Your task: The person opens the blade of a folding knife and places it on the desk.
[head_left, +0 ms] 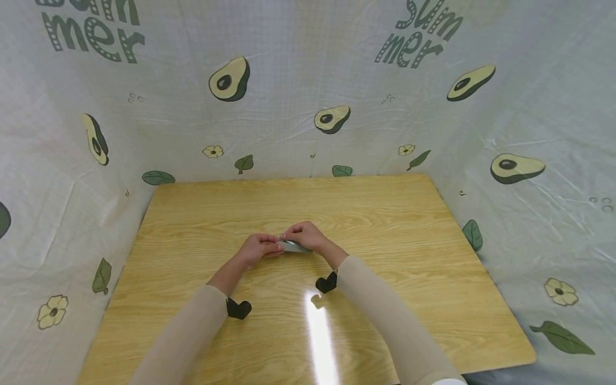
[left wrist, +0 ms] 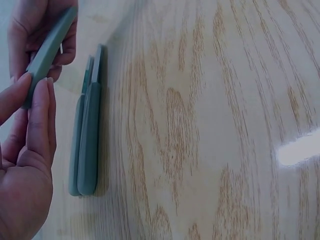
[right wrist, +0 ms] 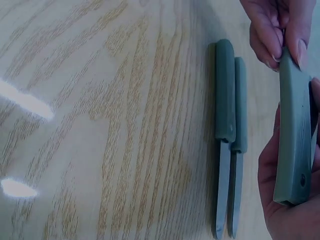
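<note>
My left hand (head_left: 257, 248) and right hand (head_left: 307, 235) meet near the middle of the table. Between them they hold a green-handled folding knife (right wrist: 292, 125), its slotted handle raised above the table. The left thumb and fingertips pinch one end, while the fingers of the right hand wrap the other end, which has a small hole. A sliver of pale blade shows beside the handle in the right wrist view; the rest is hidden. Below the hands, two green-handled knives (left wrist: 89, 145) lie side by side, blades pointing right.
The wooden table (head_left: 385, 224) has a bright glare patch in front of the hands. A patterned sheet (head_left: 289, 155) with avocados and leaves hangs around its back and sides. Dark wrist pieces (head_left: 239, 308) stick out from both sleeves.
</note>
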Demonstrator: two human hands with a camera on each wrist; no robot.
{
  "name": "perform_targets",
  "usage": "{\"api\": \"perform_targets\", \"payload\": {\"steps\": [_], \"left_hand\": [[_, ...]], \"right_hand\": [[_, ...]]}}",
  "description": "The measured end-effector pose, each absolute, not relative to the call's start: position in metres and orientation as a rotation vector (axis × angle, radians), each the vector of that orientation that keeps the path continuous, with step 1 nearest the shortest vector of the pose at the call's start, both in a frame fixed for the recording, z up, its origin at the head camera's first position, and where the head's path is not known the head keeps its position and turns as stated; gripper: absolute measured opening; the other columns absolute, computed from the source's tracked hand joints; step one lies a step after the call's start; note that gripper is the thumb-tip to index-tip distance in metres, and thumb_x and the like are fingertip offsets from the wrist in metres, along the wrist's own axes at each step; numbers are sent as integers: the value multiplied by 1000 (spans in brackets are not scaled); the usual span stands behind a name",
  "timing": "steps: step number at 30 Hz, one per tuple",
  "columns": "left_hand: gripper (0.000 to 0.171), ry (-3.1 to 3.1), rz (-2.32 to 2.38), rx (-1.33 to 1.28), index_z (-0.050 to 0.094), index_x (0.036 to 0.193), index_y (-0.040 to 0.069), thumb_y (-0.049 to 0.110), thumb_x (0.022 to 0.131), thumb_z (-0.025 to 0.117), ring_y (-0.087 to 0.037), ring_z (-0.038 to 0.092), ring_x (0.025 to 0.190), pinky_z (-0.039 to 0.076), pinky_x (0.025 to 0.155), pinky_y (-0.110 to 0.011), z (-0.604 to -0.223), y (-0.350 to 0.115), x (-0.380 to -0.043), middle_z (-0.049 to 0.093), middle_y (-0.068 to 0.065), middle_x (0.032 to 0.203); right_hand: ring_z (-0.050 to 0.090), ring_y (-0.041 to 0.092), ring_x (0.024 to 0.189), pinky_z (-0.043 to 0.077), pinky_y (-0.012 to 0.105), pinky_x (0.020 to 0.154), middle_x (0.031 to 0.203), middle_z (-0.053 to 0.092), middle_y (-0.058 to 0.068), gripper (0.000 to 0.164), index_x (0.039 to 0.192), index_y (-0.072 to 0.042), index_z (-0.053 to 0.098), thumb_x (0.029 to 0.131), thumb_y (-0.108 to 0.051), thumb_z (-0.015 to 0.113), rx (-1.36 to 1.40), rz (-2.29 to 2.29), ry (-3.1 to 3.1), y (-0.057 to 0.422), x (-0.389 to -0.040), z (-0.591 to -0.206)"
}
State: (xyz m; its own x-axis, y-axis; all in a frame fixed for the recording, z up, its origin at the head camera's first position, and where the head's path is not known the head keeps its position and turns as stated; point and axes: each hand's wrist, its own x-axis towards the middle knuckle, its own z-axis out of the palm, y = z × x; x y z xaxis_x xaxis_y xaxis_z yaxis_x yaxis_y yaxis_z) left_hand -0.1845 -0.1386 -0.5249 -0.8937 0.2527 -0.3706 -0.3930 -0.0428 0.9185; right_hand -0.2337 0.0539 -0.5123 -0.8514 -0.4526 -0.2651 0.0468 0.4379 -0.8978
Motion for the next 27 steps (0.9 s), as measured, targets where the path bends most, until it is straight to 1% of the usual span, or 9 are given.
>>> {"api": "perform_targets", "payload": {"steps": [5, 8, 12, 15, 17, 20, 23, 25, 27], "left_hand": [[28, 1816, 2005, -151, 55, 117, -14, -4, 92, 61, -10, 70, 83, 56, 95, -39, -522, -138, -184, 69, -1, 87], [29, 1816, 2010, -140, 54, 118, -15, -3, 92, 61, -10, 70, 84, 54, 98, -42, -521, -138, -184, 69, -1, 88], [31, 1821, 2012, -138, 54, 119, -16, -3, 92, 60, -10, 70, 83, 54, 98, -43, -522, -138, -183, 68, -1, 87], [31, 1822, 2027, -150, 53, 119, -17, -5, 92, 60, -9, 70, 81, 57, 94, -38, -523, -138, -183, 68, 0, 85], [32, 1817, 2044, -160, 52, 120, -19, -6, 92, 59, -9, 69, 81, 59, 90, -34, -524, -139, -182, 68, -1, 85], [33, 1806, 2073, -194, 50, 122, -20, -7, 92, 58, -9, 69, 82, 60, 86, -28, -526, -140, -182, 66, -2, 88], [34, 1819, 2089, -228, 50, 123, -19, -6, 93, 57, -10, 68, 84, 60, 86, -27, -525, -142, -181, 64, -4, 92], [35, 1836, 2090, -241, 50, 124, -19, -4, 93, 58, -9, 68, 86, 60, 87, -27, -524, -145, -180, 64, -5, 95], [37, 1845, 2094, -256, 50, 126, -18, -3, 94, 58, -8, 67, 86, 59, 88, -26, -523, -147, -179, 63, -5, 98]], "right_hand": [[53, 8, 77, 42, 18, 64, 92, 74, -3, 22, 92, -11, 77, 90, -31, 69, -278, -1440, 2255, 53, -234, -511], [58, 11, 80, 44, 19, 65, 90, 75, 0, 23, 94, -9, 77, 90, -31, 69, -244, -1487, 2240, 54, -235, -510], [62, 15, 86, 46, 18, 66, 96, 75, 5, 25, 94, -5, 75, 92, -29, 67, -203, -1529, 2244, 57, -236, -509], [60, 12, 85, 48, 18, 66, 101, 73, 5, 25, 96, -3, 74, 93, -27, 66, -163, -1569, 2249, 61, -239, -510], [58, 10, 82, 51, 22, 68, 100, 72, 4, 24, 97, -3, 73, 94, -26, 65, -119, -1601, 2246, 65, -240, -510], [57, 11, 78, 57, 35, 77, 89, 67, 2, 23, 96, -3, 71, 94, -25, 64, -52, -1674, 2218, 72, -243, -511], [57, 14, 77, 56, 47, 84, 80, 62, -1, 23, 91, -3, 69, 94, -25, 64, -3, -1729, 2210, 81, -246, -514], [57, 17, 78, 55, 50, 85, 76, 60, -2, 22, 88, -3, 68, 94, -25, 65, 15, -1754, 2205, 87, -248, -517], [58, 20, 80, 56, 49, 84, 75, 60, -4, 21, 87, -4, 68, 94, -25, 65, 24, -1770, 2199, 92, -249, -519]]}}
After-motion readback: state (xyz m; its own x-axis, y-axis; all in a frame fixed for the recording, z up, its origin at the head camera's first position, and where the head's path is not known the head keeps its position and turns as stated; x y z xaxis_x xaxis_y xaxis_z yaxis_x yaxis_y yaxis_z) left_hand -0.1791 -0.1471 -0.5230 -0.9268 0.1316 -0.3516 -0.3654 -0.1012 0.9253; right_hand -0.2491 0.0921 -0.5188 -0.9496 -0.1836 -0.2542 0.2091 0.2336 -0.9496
